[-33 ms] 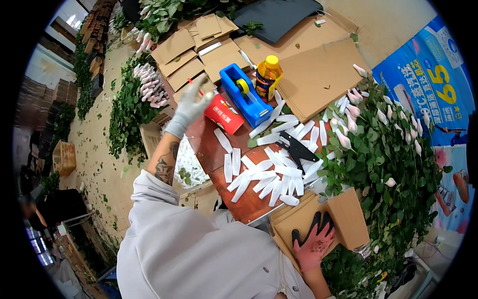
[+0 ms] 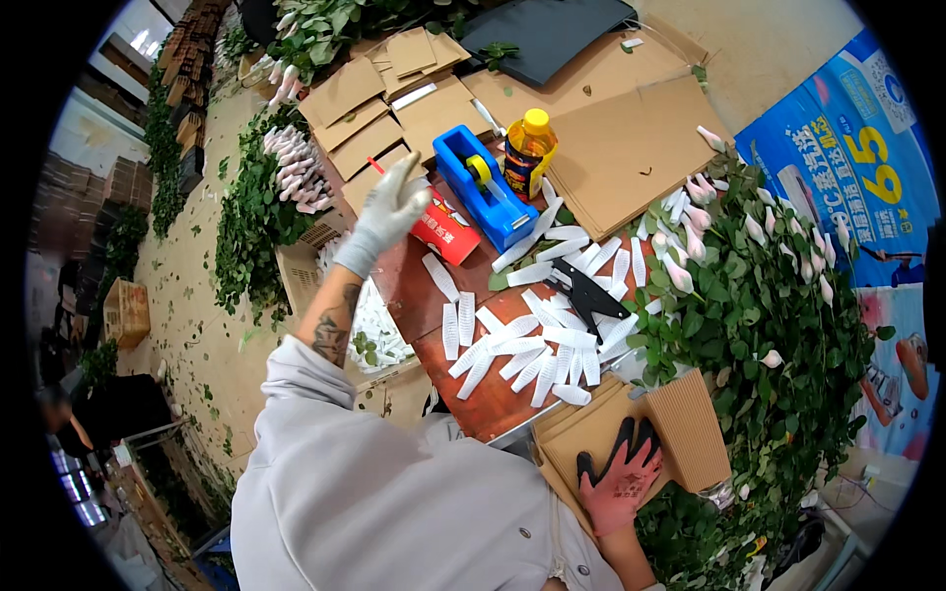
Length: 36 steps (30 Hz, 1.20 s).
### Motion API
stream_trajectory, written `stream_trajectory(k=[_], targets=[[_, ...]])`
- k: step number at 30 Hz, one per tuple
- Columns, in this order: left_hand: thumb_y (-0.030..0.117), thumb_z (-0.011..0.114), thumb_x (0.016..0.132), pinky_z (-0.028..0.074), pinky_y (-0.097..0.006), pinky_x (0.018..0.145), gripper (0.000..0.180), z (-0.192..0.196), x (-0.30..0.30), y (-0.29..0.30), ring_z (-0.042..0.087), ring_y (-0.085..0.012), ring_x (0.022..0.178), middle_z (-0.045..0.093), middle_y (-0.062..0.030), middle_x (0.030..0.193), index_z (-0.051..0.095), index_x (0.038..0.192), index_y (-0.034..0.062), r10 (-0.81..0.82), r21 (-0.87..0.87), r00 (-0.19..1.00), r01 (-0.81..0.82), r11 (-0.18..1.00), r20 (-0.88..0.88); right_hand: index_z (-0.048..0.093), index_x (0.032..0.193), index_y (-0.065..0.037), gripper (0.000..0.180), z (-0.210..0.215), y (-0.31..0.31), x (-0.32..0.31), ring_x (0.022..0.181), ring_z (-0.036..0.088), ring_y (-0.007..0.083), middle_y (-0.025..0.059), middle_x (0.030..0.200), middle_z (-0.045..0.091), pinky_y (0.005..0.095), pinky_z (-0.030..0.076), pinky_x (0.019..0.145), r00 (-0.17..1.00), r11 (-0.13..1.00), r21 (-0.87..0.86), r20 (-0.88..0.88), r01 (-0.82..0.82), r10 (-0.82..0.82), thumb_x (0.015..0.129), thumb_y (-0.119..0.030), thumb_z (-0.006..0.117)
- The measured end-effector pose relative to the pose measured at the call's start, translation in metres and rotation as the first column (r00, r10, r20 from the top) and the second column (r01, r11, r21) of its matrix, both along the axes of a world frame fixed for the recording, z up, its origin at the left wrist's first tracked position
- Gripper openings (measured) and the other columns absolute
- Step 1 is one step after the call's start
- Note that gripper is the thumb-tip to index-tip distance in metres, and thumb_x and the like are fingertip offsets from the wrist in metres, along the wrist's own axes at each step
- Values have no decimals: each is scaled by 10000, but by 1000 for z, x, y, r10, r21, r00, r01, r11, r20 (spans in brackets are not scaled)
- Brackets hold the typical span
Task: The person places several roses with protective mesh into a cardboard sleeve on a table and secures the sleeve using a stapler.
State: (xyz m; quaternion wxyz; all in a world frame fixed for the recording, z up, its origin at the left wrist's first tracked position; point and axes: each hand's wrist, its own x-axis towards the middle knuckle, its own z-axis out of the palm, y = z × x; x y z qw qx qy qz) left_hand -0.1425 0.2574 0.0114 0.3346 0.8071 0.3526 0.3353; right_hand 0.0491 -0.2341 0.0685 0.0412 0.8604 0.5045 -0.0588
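Note:
My left hand point(image 2: 387, 212), in a whitish glove, is raised with thumb and fingers apart beside a red paper cup point(image 2: 448, 231) with a red straw. Nothing shows in its grasp. My right hand point(image 2: 621, 478), in a pink glove with black fingertips, lies with spread fingers on a stack of brown cardboard sheets point(image 2: 572, 433). Between the hands, many white ribbed sleeves point(image 2: 522, 345) are strewn over the reddish-brown tabletop point(image 2: 419, 325). On them rests a black two-handled tool point(image 2: 588, 297). A blue tape dispenser point(image 2: 483, 187) stands by a yellow-capped bottle point(image 2: 530, 156).
Rose stems with pale wrapped buds point(image 2: 769, 305) are heaped along the right. Flat cardboard point(image 2: 631, 148) and a dark panel point(image 2: 542, 39) lie at the far side. A crate point(image 2: 389, 372) of white pieces stands below the table's left edge, near more roses point(image 2: 296, 172).
My left hand has shifted slightly to the right, nearer the red cup. The right hand stays on the cardboard.

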Motion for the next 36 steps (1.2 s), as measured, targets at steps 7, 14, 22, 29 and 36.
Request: stream_trajectory(k=[7,14,22,29,36], targets=[[314,764,722,282,-388,1093,957,-10,19,-41,329,-343,1310,296,-250,1423,210,1406,-62,646,-166,723,-625,763,244,373,1324,58,844,12,10,-3,1320,143,528,332,1433,196,598,108,1085,987,985,-110,-81,133,-142,672,-351,719],[368,840,615,476,-410,912,1101,-26,40,-35,489,-348,1166,388,-306,1310,198,1397,-66,620,-391,770,-623,678,-153,322,1360,22,874,4,4,0,1319,159,519,323,1434,205,601,130,1071,999,1000,0,-25,27,-27,686,-384,702],[148,804,580,475,-383,901,515,1,67,-71,560,-293,1036,529,-153,1038,532,1001,32,615,-307,753,-543,782,234,236,1424,-36,891,-6,-6,0,1325,153,524,319,1463,157,609,155,1061,991,987,-94,-8,130,-131,725,-417,637],[183,799,602,327,-513,1041,590,-25,57,-86,367,-474,1228,444,-226,1193,518,1103,48,228,365,929,-328,871,292,301,1391,11,857,8,6,-2,1325,145,529,312,1470,153,606,148,1071,987,973,-181,-45,146,-156,722,-406,639],[368,677,725,364,-449,1000,679,-23,-19,-20,423,-348,1228,458,-187,1322,463,1279,38,657,498,729,-504,706,-193,306,1391,-4,882,0,-1,2,1334,129,532,319,1471,141,621,142,1071,991,991,-75,-59,114,-118,704,-409,684]])
